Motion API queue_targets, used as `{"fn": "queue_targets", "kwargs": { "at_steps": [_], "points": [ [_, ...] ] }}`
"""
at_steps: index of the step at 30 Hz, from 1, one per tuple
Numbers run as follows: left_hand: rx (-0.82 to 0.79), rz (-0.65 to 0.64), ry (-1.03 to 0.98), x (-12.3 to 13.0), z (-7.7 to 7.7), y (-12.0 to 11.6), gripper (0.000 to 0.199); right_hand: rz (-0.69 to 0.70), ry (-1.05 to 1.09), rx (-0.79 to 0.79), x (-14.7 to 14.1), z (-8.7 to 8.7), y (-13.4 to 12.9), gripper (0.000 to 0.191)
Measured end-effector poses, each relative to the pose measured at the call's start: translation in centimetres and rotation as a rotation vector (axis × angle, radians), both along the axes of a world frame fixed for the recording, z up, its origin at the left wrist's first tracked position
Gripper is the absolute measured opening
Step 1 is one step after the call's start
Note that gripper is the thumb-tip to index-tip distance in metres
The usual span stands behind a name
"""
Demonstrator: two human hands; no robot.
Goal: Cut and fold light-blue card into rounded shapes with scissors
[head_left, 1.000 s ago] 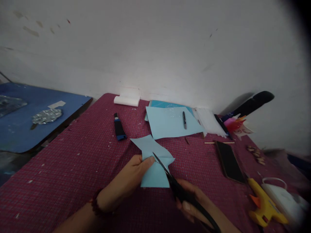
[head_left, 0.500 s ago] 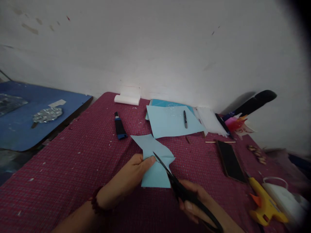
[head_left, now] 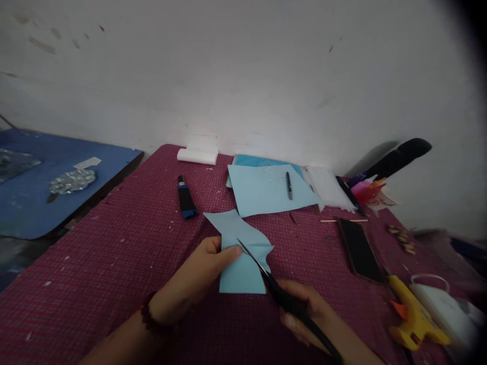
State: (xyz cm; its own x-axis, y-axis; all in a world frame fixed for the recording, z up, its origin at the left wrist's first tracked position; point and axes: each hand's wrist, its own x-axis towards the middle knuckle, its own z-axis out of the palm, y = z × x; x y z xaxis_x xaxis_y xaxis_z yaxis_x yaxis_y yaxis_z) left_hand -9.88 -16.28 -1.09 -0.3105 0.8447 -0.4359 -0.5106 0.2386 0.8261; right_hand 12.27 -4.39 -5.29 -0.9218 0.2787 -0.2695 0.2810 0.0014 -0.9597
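Observation:
A light blue piece of paper (head_left: 243, 278) with a curved upper edge is pinched by my left hand (head_left: 205, 263), the thumb lying on top near its middle. My right hand (head_left: 308, 309) is wrapped round the handles of black scissors (head_left: 283, 296). The scissors' blades lie across the paper from its right side, their tip close to my left thumb. Between the blades there is little or no visible gap. Behind the piece lies a larger light blue sheet (head_left: 262, 192) with a dark pen (head_left: 289, 185) on it.
A blue-black cutter (head_left: 186, 200) lies left of the sheet, with a white roll (head_left: 198, 155) behind. On the right are a phone (head_left: 360, 250), a yellow glue gun (head_left: 414, 319) and a white box (head_left: 441, 309). A blue table (head_left: 34, 203) stands at the left.
The scissors look slightly more closed over the paper. The whole view has shifted a little, and both hands keep nearly the same places.

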Motion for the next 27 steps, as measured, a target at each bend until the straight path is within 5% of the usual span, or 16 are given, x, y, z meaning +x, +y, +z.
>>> {"fn": "queue_targets", "kwargs": {
  "at_steps": [10, 17, 22, 27],
  "points": [
    [0.033, 0.182, -0.068, 1.4, -0.7, 0.6, 0.036, -0.065, -0.001, -0.13, -0.3, -0.6, -0.4, 0.059],
    [0.033, 0.268, 0.235, 2.2, -1.4, 0.3, 0.043, -0.044, -0.022, -0.103, -0.5, 0.3, -0.6, 0.057],
    [-0.026, 0.201, 0.433, 2.1, -0.3, 0.4, 0.044, 0.044, -0.001, -0.076, -0.5, 1.0, -0.4, 0.052],
    [-0.015, 0.087, 0.382, 2.9, 0.4, 0.7, 0.042, 0.072, 0.042, -0.078, -0.7, 1.3, -0.4, 0.043]
  ]
}}
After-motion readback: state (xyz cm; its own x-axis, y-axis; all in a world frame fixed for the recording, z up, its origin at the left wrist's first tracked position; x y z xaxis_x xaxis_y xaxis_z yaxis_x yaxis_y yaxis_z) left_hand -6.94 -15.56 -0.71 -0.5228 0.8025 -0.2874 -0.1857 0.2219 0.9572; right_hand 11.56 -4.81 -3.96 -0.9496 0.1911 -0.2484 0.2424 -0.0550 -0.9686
